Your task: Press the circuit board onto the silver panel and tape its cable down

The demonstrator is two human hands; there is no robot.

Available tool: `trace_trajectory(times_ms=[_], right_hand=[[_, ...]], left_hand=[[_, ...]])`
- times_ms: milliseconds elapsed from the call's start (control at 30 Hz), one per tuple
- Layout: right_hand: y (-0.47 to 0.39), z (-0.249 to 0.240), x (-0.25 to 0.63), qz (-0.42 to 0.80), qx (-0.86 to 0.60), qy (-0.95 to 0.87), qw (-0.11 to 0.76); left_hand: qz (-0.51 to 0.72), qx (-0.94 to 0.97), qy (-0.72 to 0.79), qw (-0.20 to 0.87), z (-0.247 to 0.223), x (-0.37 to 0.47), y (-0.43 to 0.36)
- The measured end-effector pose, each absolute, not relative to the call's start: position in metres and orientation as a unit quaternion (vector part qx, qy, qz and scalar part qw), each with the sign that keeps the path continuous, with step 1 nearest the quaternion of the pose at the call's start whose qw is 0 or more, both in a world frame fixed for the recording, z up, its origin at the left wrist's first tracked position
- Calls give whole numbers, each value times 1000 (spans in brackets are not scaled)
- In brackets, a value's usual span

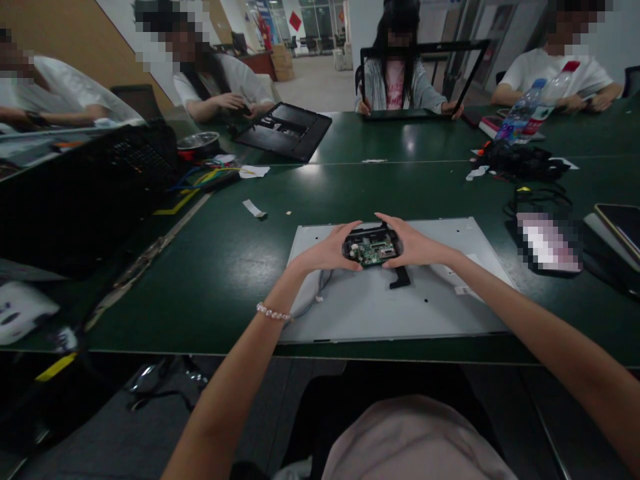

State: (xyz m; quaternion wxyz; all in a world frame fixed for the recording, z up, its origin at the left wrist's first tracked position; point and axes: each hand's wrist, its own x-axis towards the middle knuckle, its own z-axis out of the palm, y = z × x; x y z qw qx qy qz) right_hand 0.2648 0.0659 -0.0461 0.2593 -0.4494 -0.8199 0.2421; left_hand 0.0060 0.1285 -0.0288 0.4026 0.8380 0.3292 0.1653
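A green circuit board in a black plastic housing (374, 248) is held between my two hands, over a grey metal panel (365, 310) lying flat on the table. My left hand (331, 251) grips its left side, thumb in front and fingers behind. On the opposite side, my right hand (414, 243) curls around it the same way. A black bracket-like piece (400, 278) shows just below the board; whether it joins the housing I cannot tell. Left of that, a thin grey cable (320, 293) runs across the panel.
The green table (230, 267) carries a dark monitor-like casing (85, 207) at left and a black cover (287, 130) farther back. At right are a phone (549, 243), bottles (523, 110) and a black cable bundle (523, 160). Across the table, a person holds a black frame (425, 47); others sit nearby.
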Motion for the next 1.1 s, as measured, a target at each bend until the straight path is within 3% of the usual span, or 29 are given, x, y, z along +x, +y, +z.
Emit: trace_trajectory(times_ms=[567,833,1100], right_hand=[[19,-52,285,222,-488,-805,254],[6,-76,309,138,-578,-777,207],[11,-86,305,85,-580,-795,159]], left_hand=[[82,872,294,384,-29,20,99],[105,848,356,378,-35,-20,92],[114,842,360,384,-43,-22,96]])
